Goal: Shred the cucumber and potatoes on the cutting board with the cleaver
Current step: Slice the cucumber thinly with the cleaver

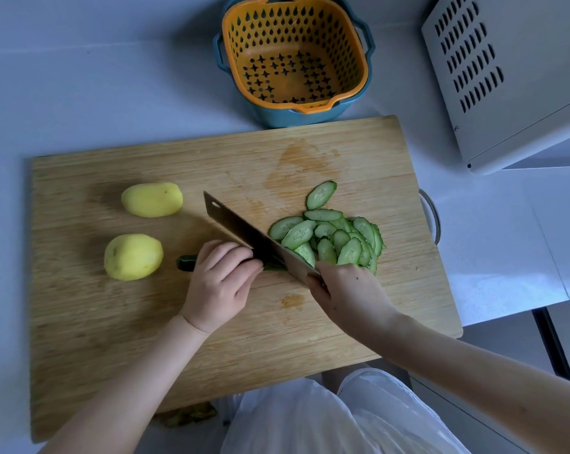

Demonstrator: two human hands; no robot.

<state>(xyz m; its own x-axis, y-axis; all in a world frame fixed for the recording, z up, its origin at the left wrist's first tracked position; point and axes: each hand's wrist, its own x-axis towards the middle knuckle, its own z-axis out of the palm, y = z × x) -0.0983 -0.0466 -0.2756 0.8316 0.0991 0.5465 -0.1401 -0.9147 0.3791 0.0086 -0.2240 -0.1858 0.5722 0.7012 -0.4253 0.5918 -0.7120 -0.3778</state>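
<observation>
- Inspecting the rectangular bamboo cutting board, we find it lying flat on a pale grey counter.
- We note the left hand curled down over the remaining dark green cucumber stub, whose end shows just left of the fingers.
- We see the right hand closed around the handle of the broad steel cleaver; its blade rests against the left knuckles.
- We record a fanned pile of oval cucumber slices to the right of the blade.
- We count two peeled yellow potatoes, one farther and one nearer, whole, at the board's left.
- We observe an orange perforated strainer basket nested in a blue bowl beyond the board.
</observation>
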